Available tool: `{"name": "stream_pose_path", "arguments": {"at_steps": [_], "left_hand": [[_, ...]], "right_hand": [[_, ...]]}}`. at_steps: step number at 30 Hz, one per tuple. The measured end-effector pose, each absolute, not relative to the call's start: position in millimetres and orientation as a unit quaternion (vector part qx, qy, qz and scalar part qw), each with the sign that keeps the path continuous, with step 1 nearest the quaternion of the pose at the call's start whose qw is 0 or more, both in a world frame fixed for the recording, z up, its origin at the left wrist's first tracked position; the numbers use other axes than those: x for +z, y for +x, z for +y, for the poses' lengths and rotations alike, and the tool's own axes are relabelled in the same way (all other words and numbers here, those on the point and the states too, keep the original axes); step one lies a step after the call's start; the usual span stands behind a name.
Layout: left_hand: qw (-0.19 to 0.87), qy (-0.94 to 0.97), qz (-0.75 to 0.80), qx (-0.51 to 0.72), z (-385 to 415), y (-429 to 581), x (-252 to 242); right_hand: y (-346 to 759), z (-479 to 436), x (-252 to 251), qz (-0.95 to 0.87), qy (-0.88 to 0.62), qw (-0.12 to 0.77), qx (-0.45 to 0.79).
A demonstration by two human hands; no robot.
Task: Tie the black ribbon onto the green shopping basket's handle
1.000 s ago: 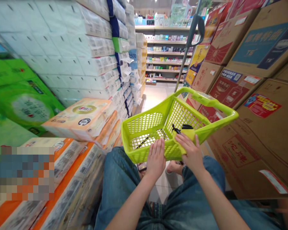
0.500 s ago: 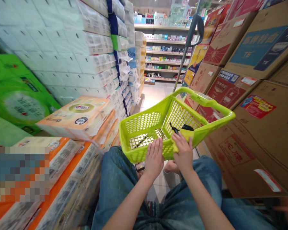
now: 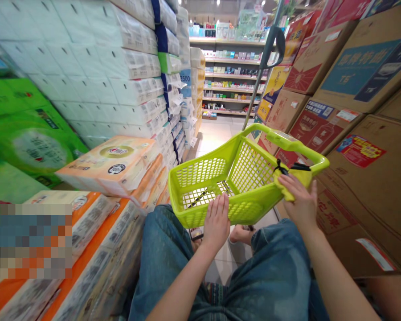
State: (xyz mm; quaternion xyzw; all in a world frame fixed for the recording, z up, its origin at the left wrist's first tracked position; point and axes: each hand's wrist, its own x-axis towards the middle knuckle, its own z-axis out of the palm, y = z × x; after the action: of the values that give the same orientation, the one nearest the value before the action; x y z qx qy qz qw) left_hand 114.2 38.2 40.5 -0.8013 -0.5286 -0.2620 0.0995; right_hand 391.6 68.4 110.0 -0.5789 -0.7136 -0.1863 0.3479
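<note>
A lime-green plastic shopping basket (image 3: pixel 207 171) rests tilted against my knees, which are in blue jeans. My left hand (image 3: pixel 216 221) lies flat on its near wall, fingers stretched out and together. My right hand (image 3: pixel 299 200) is at the basket's right rim, fingers pressed on a yellow-green cloth (image 3: pixel 292 180) draped over that rim. A black clip or strap (image 3: pixel 289 168) sits on the cloth at the rim. The basket's handle (image 3: pixel 287 141) curves over its far right side. Nothing shows inside the basket.
Stacked white and orange tissue packs (image 3: pixel 115 165) and green packs (image 3: pixel 23 133) wall the left side. Brown cartons (image 3: pixel 364 147) pile up on the right. A grey pole with a black handle (image 3: pixel 270 49) leans by the cartons. A tiled aisle (image 3: pixel 217 131) leads to far shelves.
My right hand slid the yellow-green cloth along the basket's right rim, from near my left hand out toward the handle. My left hand stayed on the near wall.
</note>
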Motion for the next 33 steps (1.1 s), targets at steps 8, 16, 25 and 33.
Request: {"name": "stream_pose_path", "arguments": {"at_steps": [8,16,25,33], "left_hand": [[0.095,-0.794,-0.538,-0.267,38.4,116.2,38.1],[0.108,-0.802,-0.529,-0.254,39.0,111.3,37.0],[0.109,-0.799,-0.535,-0.253,38.6,114.5,38.5],[0.102,-0.794,-0.541,-0.258,38.9,116.0,37.8]], "right_hand": [[347.5,62.5,94.8,-0.673,-0.608,0.377,-0.186],[235.6,31.3,59.2,-0.751,-0.551,0.355,-0.077],[346.1,51.1,96.6,-0.754,-0.559,0.316,-0.142],[392.4,78.1,111.4,-0.624,-0.623,0.423,-0.206]]}}
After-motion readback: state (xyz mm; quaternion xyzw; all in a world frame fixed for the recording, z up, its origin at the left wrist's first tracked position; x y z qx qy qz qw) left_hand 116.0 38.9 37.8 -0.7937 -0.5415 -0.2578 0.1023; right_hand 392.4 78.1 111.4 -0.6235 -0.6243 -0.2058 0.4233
